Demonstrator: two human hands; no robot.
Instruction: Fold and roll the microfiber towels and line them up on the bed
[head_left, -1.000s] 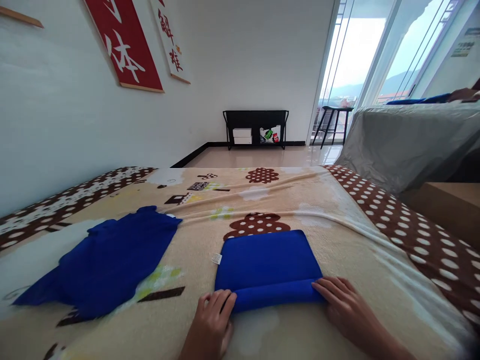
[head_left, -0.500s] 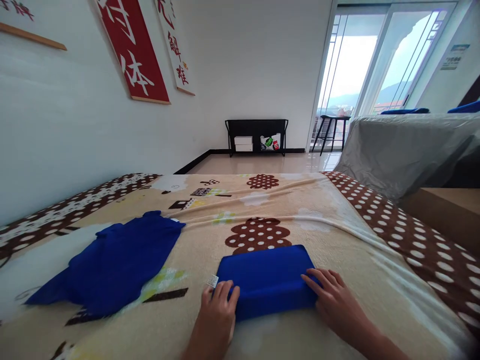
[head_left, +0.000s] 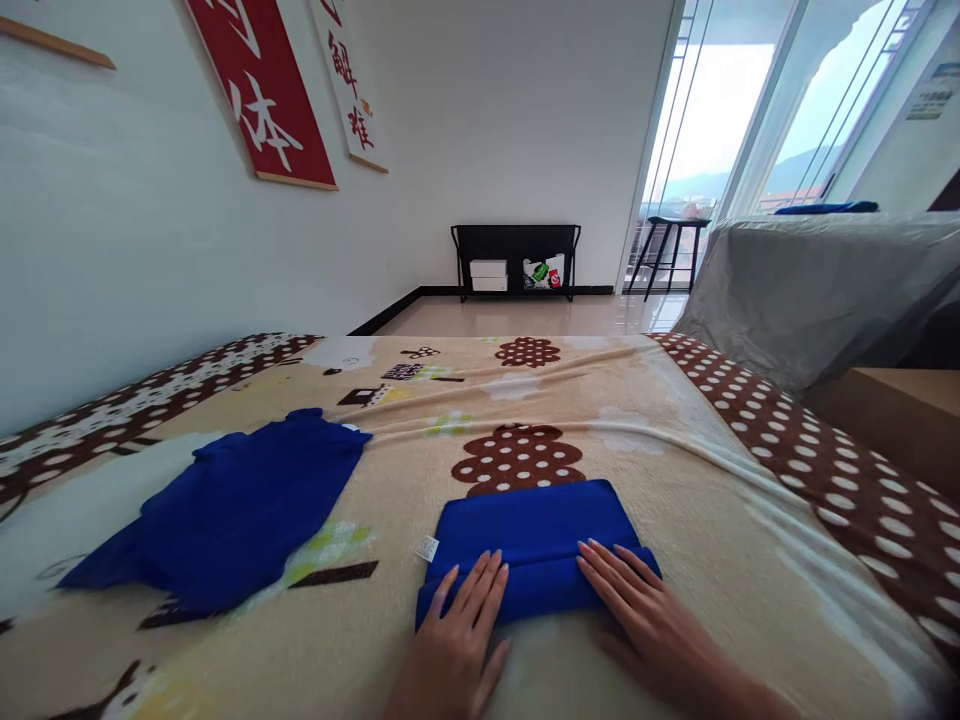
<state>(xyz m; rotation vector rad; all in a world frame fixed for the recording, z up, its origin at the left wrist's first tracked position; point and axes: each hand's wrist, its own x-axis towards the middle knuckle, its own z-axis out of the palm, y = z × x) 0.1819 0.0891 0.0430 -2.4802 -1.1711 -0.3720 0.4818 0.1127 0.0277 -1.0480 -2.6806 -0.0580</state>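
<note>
A folded blue cloth (head_left: 532, 515) lies on the patterned blanket (head_left: 712, 520) in front of me, its near edge turned over into a thick flap. My left hand (head_left: 466, 620) rests flat on the left part of that flap, fingers stretched out. On the flap's right part lies my right hand (head_left: 630, 600), also with straight fingers. A small white tag (head_left: 427, 548) sticks out from the cloth's left side. Further left, a second blue cloth (head_left: 240, 505) is spread loose and crumpled, apart from both hands.
Brown polka-dot borders run along both sides of the blanket. To the right stand a cardboard box (head_left: 892, 410) and furniture under a grey plastic cover (head_left: 817, 290). A black rack (head_left: 516, 245) and a black stool (head_left: 675, 245) are at the back.
The near edge of the folded cloth has been turned over and now lies flatter. Both hands have shifted from gripping its sides to lying flat on top.
</note>
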